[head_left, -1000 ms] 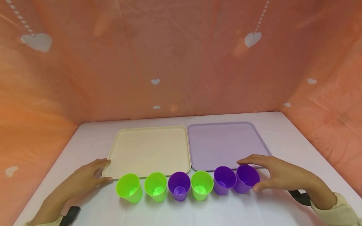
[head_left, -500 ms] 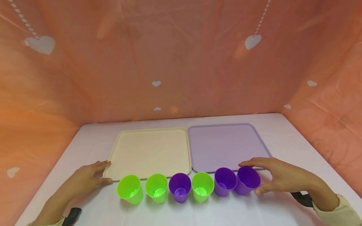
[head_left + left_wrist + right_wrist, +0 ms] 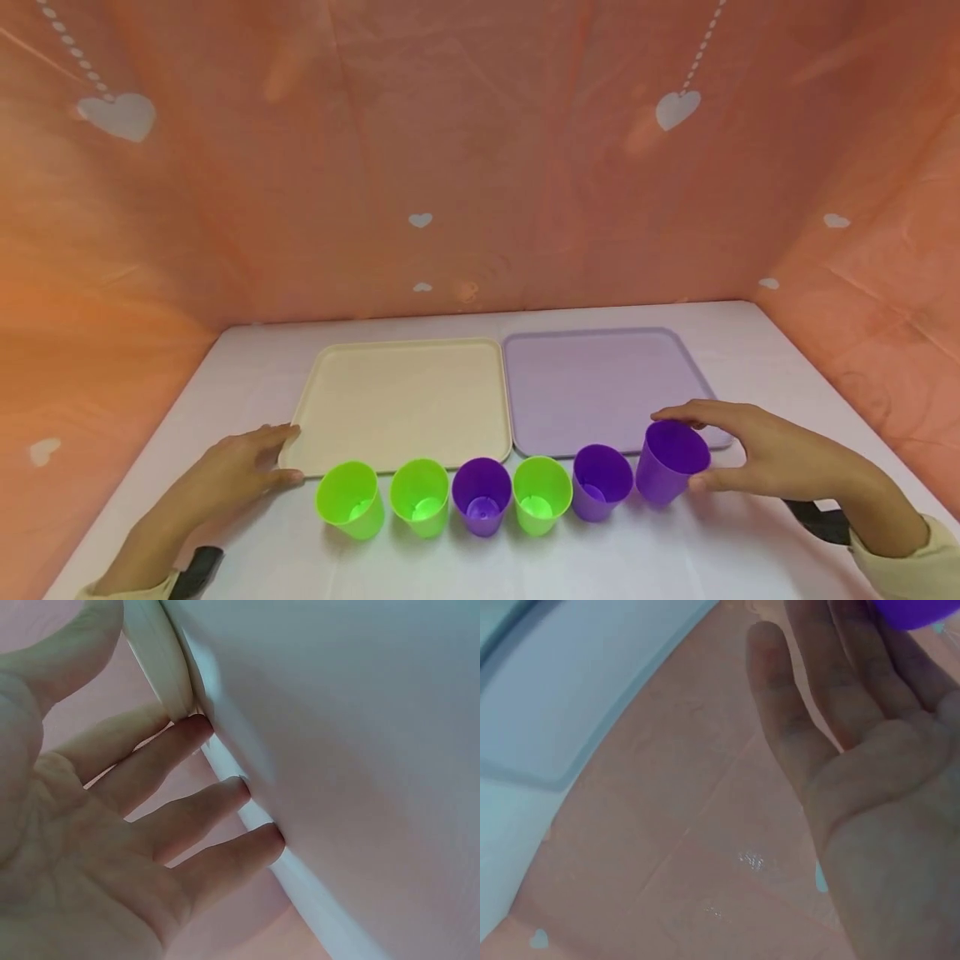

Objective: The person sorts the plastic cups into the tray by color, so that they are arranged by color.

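My right hand (image 3: pixel 772 454) grips the rightmost purple cup (image 3: pixel 663 475) between thumb and fingers, and that cup stands higher than its neighbours, tilted a little. In the right wrist view only a bit of the purple cup (image 3: pixel 919 611) shows at the top, by the fingers. My left hand (image 3: pixel 225 471) rests at the near left corner of the cream tray (image 3: pixel 401 404), its fingertips on the white table and by the tray edge. A row runs between the hands: two green cups (image 3: pixel 350 500) (image 3: pixel 420 497), a purple cup (image 3: pixel 482 497), a green cup (image 3: pixel 542 496) and a purple cup (image 3: pixel 602 483).
A lilac tray (image 3: pixel 600 387) lies against the cream tray's right side, behind the row of cups. Both trays sit on a white-covered table (image 3: pixel 420 575). Orange curtain walls (image 3: pixel 480 167) with white hearts enclose the back and sides.
My right hand has raised the rightmost purple cup and shifted it slightly right, away from its purple neighbour. The left hand stays at the cream tray's corner. The head view has shifted slightly.
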Demonstrator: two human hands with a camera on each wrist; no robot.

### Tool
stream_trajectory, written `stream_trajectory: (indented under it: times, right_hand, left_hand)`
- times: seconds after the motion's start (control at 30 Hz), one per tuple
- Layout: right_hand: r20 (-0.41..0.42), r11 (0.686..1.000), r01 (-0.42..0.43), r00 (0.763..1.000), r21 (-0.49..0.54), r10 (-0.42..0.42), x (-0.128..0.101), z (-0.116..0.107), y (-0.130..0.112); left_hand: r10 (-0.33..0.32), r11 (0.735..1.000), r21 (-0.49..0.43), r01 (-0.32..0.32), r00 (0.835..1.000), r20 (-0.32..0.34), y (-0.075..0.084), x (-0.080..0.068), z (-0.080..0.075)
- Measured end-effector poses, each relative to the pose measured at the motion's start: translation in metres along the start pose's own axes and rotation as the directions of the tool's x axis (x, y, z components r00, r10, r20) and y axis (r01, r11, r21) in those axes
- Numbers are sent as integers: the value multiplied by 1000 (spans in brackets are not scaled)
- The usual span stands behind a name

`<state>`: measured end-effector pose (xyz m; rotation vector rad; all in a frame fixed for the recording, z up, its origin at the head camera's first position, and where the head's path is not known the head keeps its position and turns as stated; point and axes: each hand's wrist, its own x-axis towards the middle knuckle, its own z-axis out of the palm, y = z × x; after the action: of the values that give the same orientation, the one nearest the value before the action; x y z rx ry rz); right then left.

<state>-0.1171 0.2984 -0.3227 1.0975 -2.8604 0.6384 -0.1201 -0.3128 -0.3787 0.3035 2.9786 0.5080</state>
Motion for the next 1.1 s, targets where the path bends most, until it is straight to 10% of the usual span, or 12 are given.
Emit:
stream_trajectory:
  times: [1.1]
  right_hand:
    - [-30, 1000, 16, 999, -5, -17, 52, -25, -11]
  left_hand:
    - [-28, 999, -43, 28, 1000, -8, -2, 2, 1]
